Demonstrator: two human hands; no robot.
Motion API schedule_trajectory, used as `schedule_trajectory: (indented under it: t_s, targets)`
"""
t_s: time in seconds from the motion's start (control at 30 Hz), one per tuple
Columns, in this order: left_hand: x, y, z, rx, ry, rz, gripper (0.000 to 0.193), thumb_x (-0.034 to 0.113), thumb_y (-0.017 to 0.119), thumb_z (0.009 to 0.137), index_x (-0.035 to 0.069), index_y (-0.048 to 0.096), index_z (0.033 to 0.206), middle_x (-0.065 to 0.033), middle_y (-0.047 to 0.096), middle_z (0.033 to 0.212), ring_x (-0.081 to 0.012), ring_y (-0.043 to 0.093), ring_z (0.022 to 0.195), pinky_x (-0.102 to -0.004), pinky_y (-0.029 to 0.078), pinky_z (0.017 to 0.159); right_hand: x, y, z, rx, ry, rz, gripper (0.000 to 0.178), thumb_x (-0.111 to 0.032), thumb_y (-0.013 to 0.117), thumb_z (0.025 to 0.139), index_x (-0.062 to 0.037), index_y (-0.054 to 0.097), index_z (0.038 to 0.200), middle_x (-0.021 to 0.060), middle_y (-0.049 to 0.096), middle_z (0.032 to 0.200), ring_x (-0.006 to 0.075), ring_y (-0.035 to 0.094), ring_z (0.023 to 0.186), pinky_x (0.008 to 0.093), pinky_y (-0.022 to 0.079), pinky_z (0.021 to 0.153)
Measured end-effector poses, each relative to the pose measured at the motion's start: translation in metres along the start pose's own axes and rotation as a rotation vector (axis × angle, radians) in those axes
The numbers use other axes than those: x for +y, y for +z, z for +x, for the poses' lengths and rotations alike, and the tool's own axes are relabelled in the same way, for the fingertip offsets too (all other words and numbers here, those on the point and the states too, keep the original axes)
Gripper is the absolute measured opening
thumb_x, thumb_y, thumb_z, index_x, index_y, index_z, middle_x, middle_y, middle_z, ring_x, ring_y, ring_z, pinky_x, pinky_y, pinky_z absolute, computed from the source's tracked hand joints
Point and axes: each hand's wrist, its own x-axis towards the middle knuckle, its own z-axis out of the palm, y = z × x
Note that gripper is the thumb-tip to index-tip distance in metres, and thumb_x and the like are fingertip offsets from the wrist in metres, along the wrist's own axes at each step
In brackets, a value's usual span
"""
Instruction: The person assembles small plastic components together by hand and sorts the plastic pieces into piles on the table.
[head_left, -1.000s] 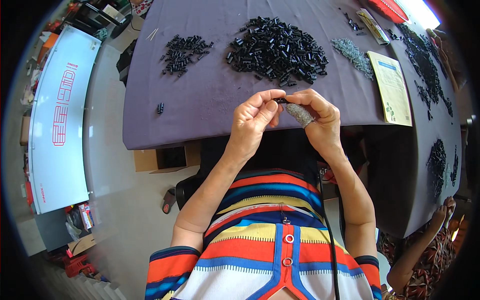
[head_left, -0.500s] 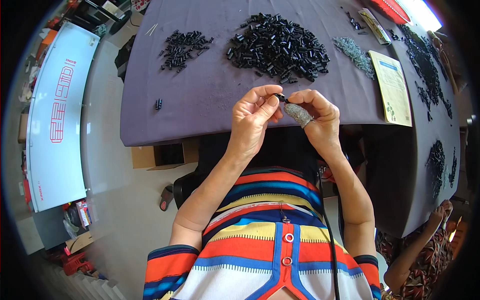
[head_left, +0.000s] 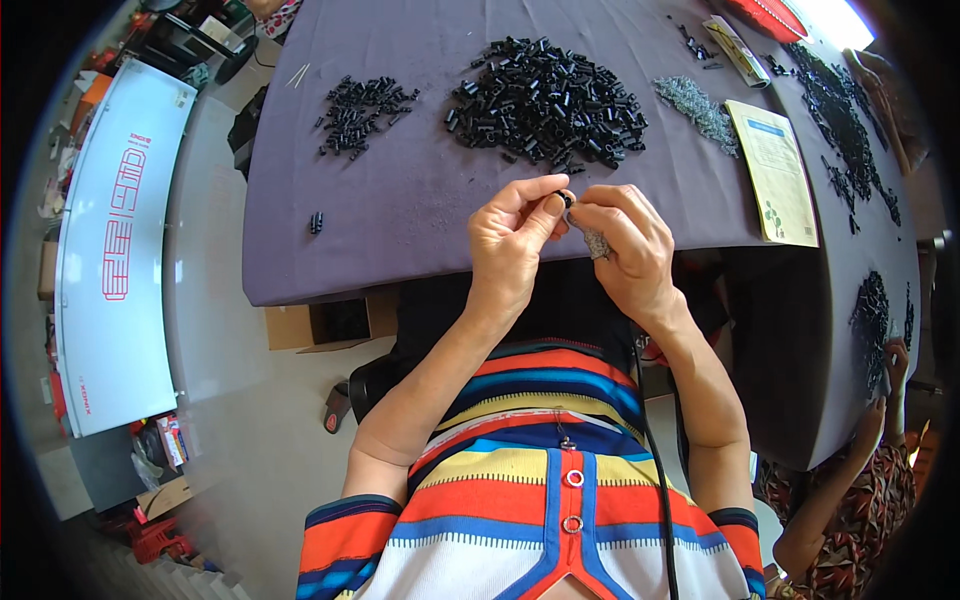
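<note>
My left hand (head_left: 508,235) pinches a small black tube-like piece (head_left: 564,199) between thumb and forefinger, just beyond the near table edge. Against it, my right hand (head_left: 635,243) works with bent fingers closed together; whatever sits between those fingertips is too small and covered to make out. A grey speckled cover (head_left: 597,243), apparently over the right thumb, shows partly under the fingers. Beyond my hands lies a large heap of black tube pieces (head_left: 545,105). To its left is a smaller pile of thinner black pieces (head_left: 362,115).
Small clear parts (head_left: 697,113) lie right of the heap, beside a yellowish booklet (head_left: 773,172). A few black pieces (head_left: 316,222) stand near the table's left edge. More black parts (head_left: 845,125) spread along the right side, where another person's hands (head_left: 890,375) are busy. An open carton (head_left: 335,320) sits below.
My right fingers have curled over toward the black piece, covering much of the grey thumb cover. The left hand keeps its pinch. The other person's hands have moved up to the black pile.
</note>
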Motion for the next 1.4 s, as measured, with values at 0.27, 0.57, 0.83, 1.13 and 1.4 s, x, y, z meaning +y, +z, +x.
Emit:
schedule_trajectory:
  t_s: [0.27, 0.57, 0.83, 1.13, 1.4]
  targets:
    - [0.002, 0.011, 0.005, -0.036, -0.028, -0.056, 0.018, 0.003, 0.058, 0.09, 0.002, 0.064, 0.107, -0.002, 0.064, 0.085, -0.0068, 0.054, 0.068, -0.0192, 0.045, 0.063, 0.003, -0.008, 0.004, 0.014, -0.007, -0.042, 0.034, 0.009, 0.064, 0.057, -0.0043, 0.061, 0.088, 0.0084, 0.058, 0.085, 0.0267, 0.058, 0.074, 0.0349, 0.048, 0.062]
    - [0.004, -0.004, 0.009, -0.098, -0.165, -0.141, 0.03, 0.003, 0.058, 0.09, 0.004, 0.052, 0.119, -0.001, 0.058, 0.085, -0.0062, 0.052, 0.067, -0.0192, 0.043, 0.061, 0.002, -0.005, 0.002, -0.045, 0.329, 0.261, 0.033, 0.006, 0.071, 0.066, -0.0042, 0.061, 0.095, 0.0065, 0.06, 0.087, 0.0193, 0.058, 0.075, 0.0293, 0.048, 0.064]
    - [0.0, -0.014, 0.004, -0.158, -0.206, -0.197, 0.034, 0.005, 0.057, 0.092, 0.004, 0.045, 0.124, -0.0054, 0.061, 0.092, -0.0092, 0.056, 0.08, -0.0203, 0.045, 0.069, 0.003, -0.003, 0.003, -0.176, 0.403, 0.448, 0.047, -0.003, 0.079, 0.066, -0.0039, 0.061, 0.109, 0.006, 0.056, 0.105, 0.0156, 0.054, 0.079, 0.0271, 0.047, 0.067]
    - [-0.005, -0.006, 0.003, -0.154, -0.339, -0.273, 0.035, 0.008, 0.06, 0.09, 0.008, 0.047, 0.123, -0.0048, 0.062, 0.098, -0.0097, 0.057, 0.082, -0.0242, 0.046, 0.067, 0.011, -0.006, -0.001, -0.182, 0.387, 0.44, 0.035, -0.004, 0.077, 0.069, -0.0023, 0.061, 0.1, 0.0058, 0.059, 0.096, 0.0168, 0.055, 0.075, 0.0291, 0.048, 0.068]
    - [-0.006, -0.025, 0.004, -0.184, -0.472, -0.339, 0.036, 0.008, 0.064, 0.087, 0.013, 0.05, 0.12, -0.0059, 0.061, 0.104, -0.0166, 0.06, 0.094, -0.0319, 0.05, 0.078, 0.017, 0.002, -0.008, -0.204, 0.342, 0.474, 0.035, -0.007, 0.079, 0.066, -0.0047, 0.059, 0.094, 0.0059, 0.059, 0.086, 0.0165, 0.056, 0.073, 0.0297, 0.047, 0.064]
